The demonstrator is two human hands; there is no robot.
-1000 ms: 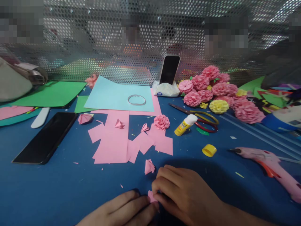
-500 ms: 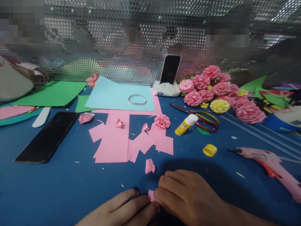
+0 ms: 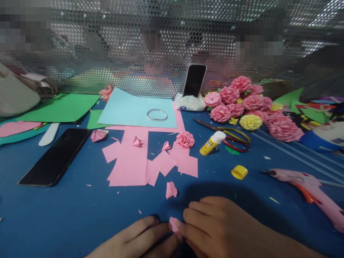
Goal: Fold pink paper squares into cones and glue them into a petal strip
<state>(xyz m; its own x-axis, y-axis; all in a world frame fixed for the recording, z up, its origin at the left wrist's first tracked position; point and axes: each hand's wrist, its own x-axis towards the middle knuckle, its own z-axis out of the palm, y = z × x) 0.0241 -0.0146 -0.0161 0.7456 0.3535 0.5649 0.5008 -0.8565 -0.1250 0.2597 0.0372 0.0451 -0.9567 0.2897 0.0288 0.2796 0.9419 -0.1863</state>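
Near the front edge of the view, a small piece of pink paper (image 3: 174,224) lies between my hands on the blue table. My right hand (image 3: 215,225) is closed, its thumb and forefinger on the paper's right side. From the left, the fingertips of my left hand (image 3: 145,236) press together at the paper's lower left side. Part of the piece is hidden under the fingers. Just beyond it sits a folded pink paper piece (image 3: 171,190). Farther off are cut pink squares (image 3: 188,165), a pink paper strip (image 3: 129,161) and a pink paper flower (image 3: 185,139).
A glue stick (image 3: 212,143), its yellow cap (image 3: 239,172), scissors (image 3: 223,130) and a pink glue gun (image 3: 303,182) lie to the right. Left is a black phone (image 3: 55,157). Paper flowers (image 3: 242,96) and a propped phone (image 3: 195,80) stand before a perforated metal screen (image 3: 120,53).
My right hand has shifted slightly to the right, and more of the small pink paper shows between the hands. My left hand stays nearly in place.
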